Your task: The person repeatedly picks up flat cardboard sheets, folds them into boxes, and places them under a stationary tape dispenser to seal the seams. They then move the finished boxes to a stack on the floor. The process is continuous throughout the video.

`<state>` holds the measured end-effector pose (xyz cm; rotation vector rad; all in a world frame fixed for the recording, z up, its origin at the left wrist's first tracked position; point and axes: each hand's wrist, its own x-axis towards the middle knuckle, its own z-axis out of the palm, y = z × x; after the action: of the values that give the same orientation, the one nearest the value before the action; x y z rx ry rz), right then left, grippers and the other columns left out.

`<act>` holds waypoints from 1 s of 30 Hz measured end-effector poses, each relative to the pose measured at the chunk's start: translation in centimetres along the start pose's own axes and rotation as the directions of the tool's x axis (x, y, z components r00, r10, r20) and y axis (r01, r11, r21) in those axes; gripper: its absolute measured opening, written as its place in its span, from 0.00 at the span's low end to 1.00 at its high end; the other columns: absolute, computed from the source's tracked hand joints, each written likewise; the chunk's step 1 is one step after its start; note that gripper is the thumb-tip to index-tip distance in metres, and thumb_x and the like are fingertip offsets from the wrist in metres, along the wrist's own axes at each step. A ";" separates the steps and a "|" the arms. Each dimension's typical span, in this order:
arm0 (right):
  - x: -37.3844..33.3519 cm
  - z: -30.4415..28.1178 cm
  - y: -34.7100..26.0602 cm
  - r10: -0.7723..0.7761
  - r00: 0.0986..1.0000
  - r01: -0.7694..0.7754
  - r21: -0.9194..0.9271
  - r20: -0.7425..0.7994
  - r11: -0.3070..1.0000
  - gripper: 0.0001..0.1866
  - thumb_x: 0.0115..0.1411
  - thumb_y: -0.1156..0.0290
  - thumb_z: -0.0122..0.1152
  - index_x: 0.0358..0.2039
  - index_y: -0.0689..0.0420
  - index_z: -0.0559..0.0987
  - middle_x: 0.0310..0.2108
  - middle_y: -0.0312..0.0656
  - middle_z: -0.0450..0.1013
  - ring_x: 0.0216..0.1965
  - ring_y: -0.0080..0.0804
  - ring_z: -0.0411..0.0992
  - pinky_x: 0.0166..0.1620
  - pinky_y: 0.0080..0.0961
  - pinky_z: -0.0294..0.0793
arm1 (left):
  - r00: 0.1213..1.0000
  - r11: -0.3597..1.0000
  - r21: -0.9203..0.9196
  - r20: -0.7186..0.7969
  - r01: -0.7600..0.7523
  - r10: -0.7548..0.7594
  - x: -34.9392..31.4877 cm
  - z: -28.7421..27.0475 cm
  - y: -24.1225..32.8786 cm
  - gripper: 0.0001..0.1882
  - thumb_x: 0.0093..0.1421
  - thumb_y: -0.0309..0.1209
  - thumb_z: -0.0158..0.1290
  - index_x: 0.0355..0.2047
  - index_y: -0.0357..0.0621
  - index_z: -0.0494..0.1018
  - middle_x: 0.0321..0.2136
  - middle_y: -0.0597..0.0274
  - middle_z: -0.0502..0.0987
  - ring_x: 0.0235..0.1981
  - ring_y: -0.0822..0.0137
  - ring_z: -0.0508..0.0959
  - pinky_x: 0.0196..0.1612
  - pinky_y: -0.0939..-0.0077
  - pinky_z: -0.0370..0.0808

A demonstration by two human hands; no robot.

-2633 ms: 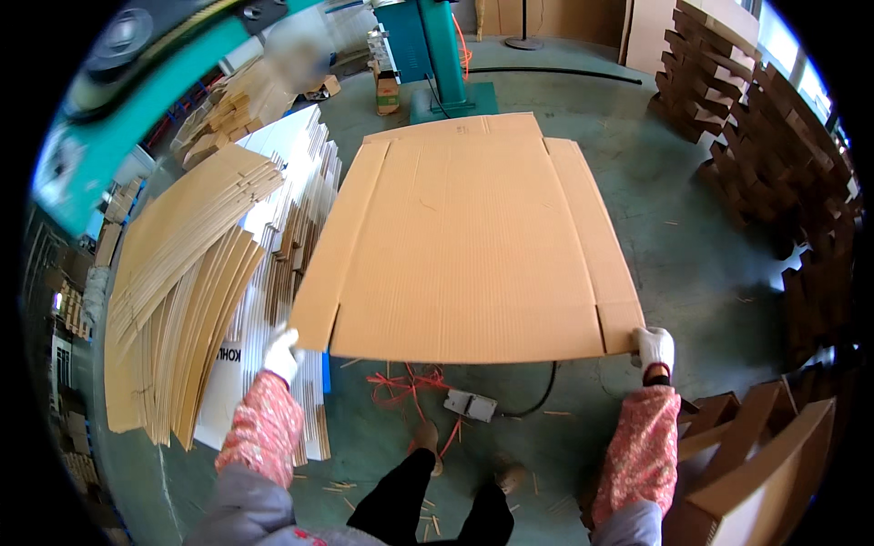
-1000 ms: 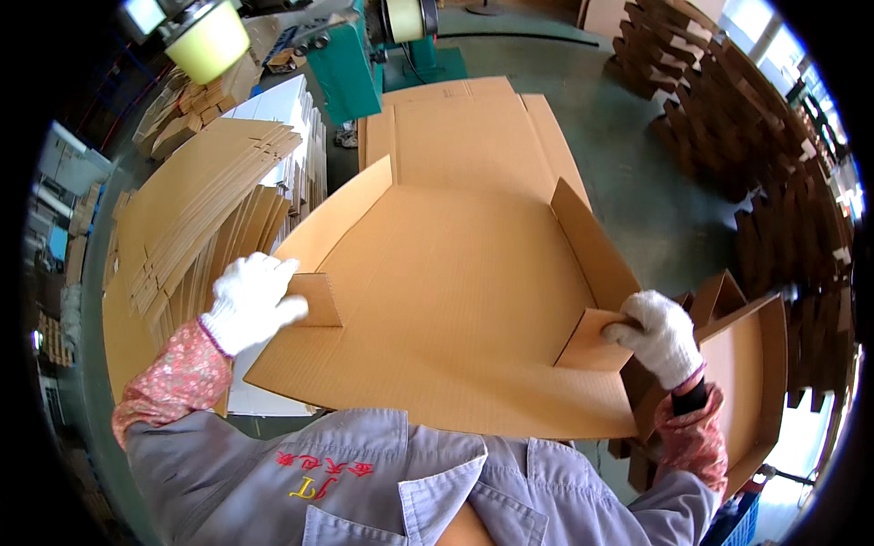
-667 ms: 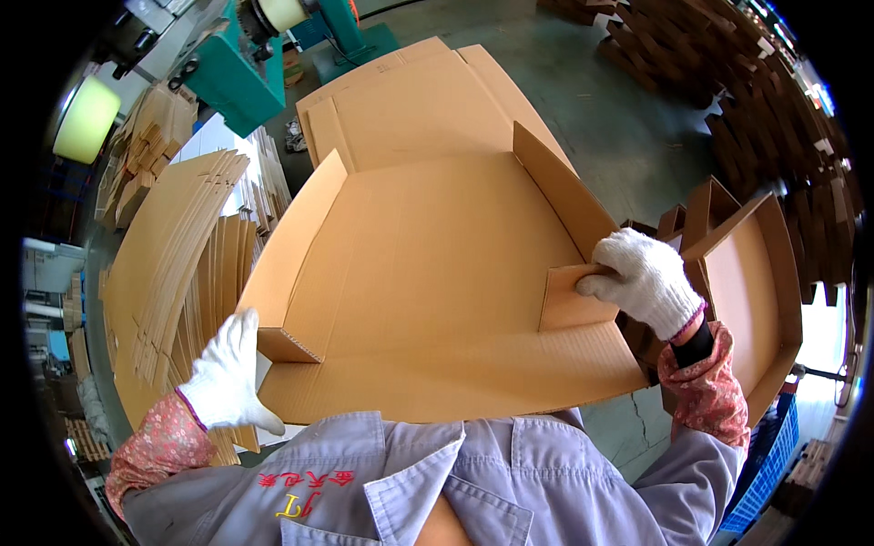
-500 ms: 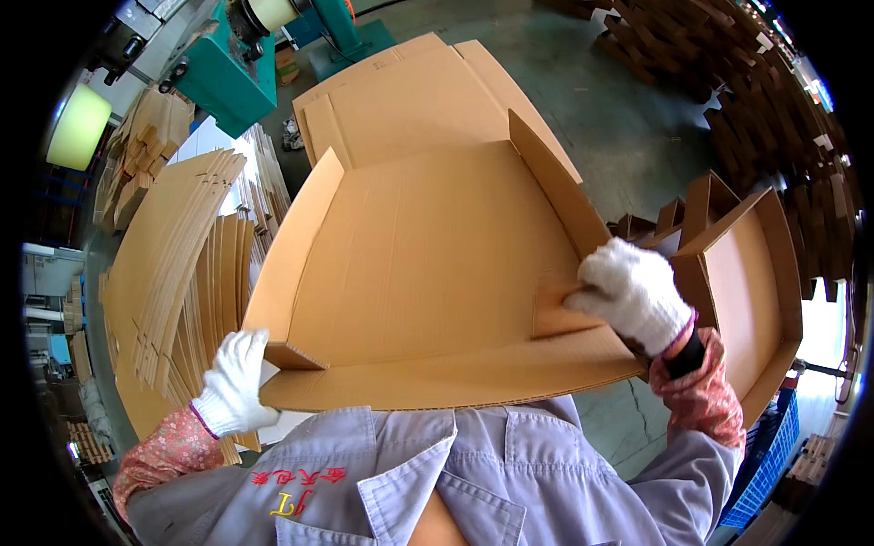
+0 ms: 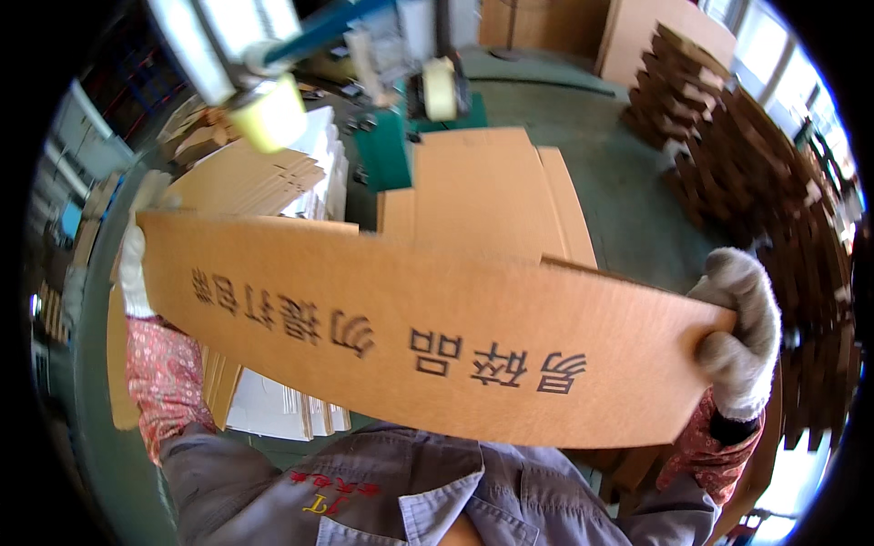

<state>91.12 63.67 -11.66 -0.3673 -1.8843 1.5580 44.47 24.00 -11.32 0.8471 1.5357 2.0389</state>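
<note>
Cardboard panel [image 5: 428,350] held up edgewise — left hand [image 5: 133,264] gripping its left end, right hand [image 5: 739,341] clamped on its right end; flat cardboard sheets [image 5: 496,196] lie beyond it.

Matt brown corrugated cardboard panel [image 5: 428,350], white knitted cloth gloves, rough weave, flowered cloth sleeve [image 5: 164,373], smooth concrete floor [image 5: 619,191]

A large brown corrugated cardboard panel with dark printed characters [image 5: 428,341] is held up across the view. The left hand in a white glove [image 5: 134,264] grips its left edge, and the right hand in a white glove [image 5: 742,341] grips its right edge. Behind it lies a flat brown cardboard sheet [image 5: 492,196] near a green machine [image 5: 387,150].
</note>
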 end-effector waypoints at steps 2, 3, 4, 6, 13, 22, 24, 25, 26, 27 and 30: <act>2.6 0.4 -0.6 -0.034 0.999 0.033 0.102 0.007 0.994 0.38 0.53 0.70 0.75 0.62 0.66 0.69 0.37 0.40 0.77 0.37 0.24 0.77 0.41 0.21 0.77 | 0.995 0.984 -0.177 -0.100 -0.024 0.006 -1.2 -1.3 -0.9 0.29 0.66 0.49 0.60 0.57 0.38 0.74 0.50 0.52 0.81 0.45 0.56 0.83 0.51 0.59 0.82; 4.0 0.9 -0.5 -0.038 0.998 0.033 0.112 0.040 0.993 0.37 0.54 0.69 0.75 0.62 0.65 0.69 0.38 0.40 0.77 0.37 0.25 0.77 0.42 0.21 0.77 | 0.997 0.994 -0.099 -0.062 -0.041 0.035 -2.2 -2.9 -1.2 0.25 0.67 0.46 0.59 0.54 0.39 0.74 0.48 0.52 0.82 0.43 0.57 0.83 0.49 0.60 0.82; 5.3 1.6 -0.9 -0.040 0.997 0.031 0.121 0.066 0.992 0.36 0.55 0.67 0.74 0.61 0.65 0.70 0.38 0.41 0.78 0.38 0.25 0.78 0.44 0.22 0.78 | 0.997 0.993 -0.101 -0.044 -0.060 0.056 -3.3 -3.4 -1.1 0.22 0.67 0.45 0.58 0.52 0.39 0.75 0.46 0.53 0.82 0.41 0.58 0.83 0.47 0.61 0.83; 7.5 3.0 -1.2 -0.061 0.992 0.037 0.217 0.107 0.976 0.31 0.58 0.70 0.70 0.60 0.65 0.72 0.41 0.41 0.79 0.41 0.26 0.78 0.47 0.24 0.78 | 0.994 0.980 -0.167 -0.027 -0.107 0.104 -5.5 -4.1 -0.6 0.17 0.68 0.41 0.57 0.47 0.41 0.75 0.42 0.55 0.82 0.38 0.59 0.84 0.43 0.62 0.84; 12.8 11.6 -0.1 -0.027 0.993 -0.035 0.501 0.116 0.865 0.20 0.66 0.81 0.55 0.59 0.62 0.75 0.45 0.42 0.79 0.46 0.30 0.78 0.53 0.30 0.78 | 0.964 0.991 -0.095 -0.258 -0.092 0.065 -9.6 -6.5 4.7 0.08 0.67 0.36 0.56 0.36 0.45 0.74 0.36 0.56 0.83 0.35 0.58 0.85 0.39 0.58 0.86; 18.6 18.3 2.5 -0.230 0.947 0.319 0.565 -0.225 0.761 0.32 0.62 0.83 0.68 0.66 0.66 0.71 0.48 0.38 0.75 0.46 0.24 0.74 0.52 0.23 0.77 | 0.970 0.999 -0.037 -0.240 0.015 -0.023 -0.3 -15.1 9.1 0.12 0.70 0.36 0.51 0.41 0.39 0.78 0.39 0.52 0.85 0.36 0.56 0.85 0.42 0.59 0.84; 19.0 18.7 3.1 -0.270 0.881 0.417 0.372 -0.388 0.829 0.34 0.64 0.82 0.66 0.70 0.65 0.68 0.53 0.41 0.75 0.49 0.26 0.75 0.54 0.25 0.77 | 0.963 0.999 -0.027 -0.268 0.029 -0.036 2.0 -16.7 9.9 0.14 0.70 0.36 0.50 0.43 0.37 0.79 0.40 0.50 0.85 0.37 0.56 0.85 0.43 0.60 0.84; 19.4 18.7 3.6 -0.295 0.862 0.443 0.333 -0.411 0.832 0.34 0.65 0.82 0.65 0.71 0.64 0.66 0.53 0.41 0.75 0.50 0.27 0.75 0.55 0.25 0.77 | 0.951 0.999 -0.029 -0.306 0.042 -0.049 2.7 -16.9 9.8 0.16 0.70 0.37 0.50 0.44 0.36 0.79 0.41 0.50 0.85 0.37 0.56 0.85 0.44 0.60 0.84; 19.7 18.6 3.9 -0.323 0.836 0.471 0.280 -0.443 0.836 0.35 0.66 0.81 0.65 0.72 0.64 0.65 0.54 0.42 0.74 0.50 0.27 0.75 0.55 0.25 0.77 | 0.922 0.996 -0.032 -0.378 0.077 -0.084 4.1 -15.9 9.7 0.17 0.70 0.37 0.49 0.47 0.34 0.79 0.41 0.48 0.85 0.39 0.54 0.85 0.45 0.60 0.83; 19.7 18.6 3.9 -0.324 0.831 0.468 0.254 -0.453 0.846 0.35 0.66 0.81 0.64 0.72 0.63 0.64 0.55 0.43 0.74 0.51 0.28 0.75 0.55 0.25 0.77 | 0.930 0.993 -0.065 -0.349 0.099 -0.116 5.2 -15.7 9.4 0.18 0.70 0.37 0.49 0.47 0.34 0.79 0.42 0.48 0.85 0.39 0.54 0.85 0.46 0.60 0.83; 19.6 18.1 3.6 -0.312 0.840 0.466 0.295 -0.445 0.834 0.34 0.68 0.81 0.62 0.73 0.62 0.63 0.56 0.44 0.74 0.52 0.28 0.75 0.55 0.25 0.78 | 0.952 0.994 -0.074 -0.291 0.082 -0.100 7.7 -16.6 8.1 0.19 0.70 0.36 0.49 0.49 0.32 0.79 0.43 0.47 0.85 0.40 0.56 0.85 0.46 0.61 0.83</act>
<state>64.29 62.38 -10.44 -0.0736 -1.2107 1.4083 27.37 15.56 -5.20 0.4537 1.6210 2.2072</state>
